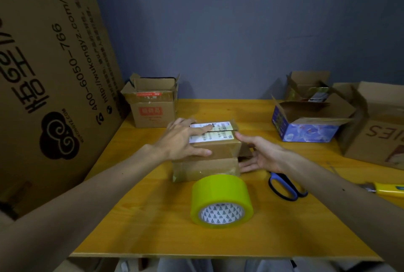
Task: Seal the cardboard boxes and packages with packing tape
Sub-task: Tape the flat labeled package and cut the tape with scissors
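Note:
A small brown cardboard box (220,147) with a white shipping label sits mid-table, its top flaps closed with a seam across the label. My left hand (184,139) lies flat on its top and left edge, fingers straight. My right hand (260,155) is at the box's right side, palm open, fingers touching the right face. A roll of yellow-green packing tape (220,197) stands on the table just in front of the box. Blue-handled scissors (286,187) lie to the right of the tape, partly under my right forearm.
An open cardboard box (153,102) stands at the back left. An open blue printed box (306,122), another small open box (309,87) and a large carton (376,127) fill the right. A yellow utility knife (387,188) lies far right. A big cardboard sheet (50,70) leans at left.

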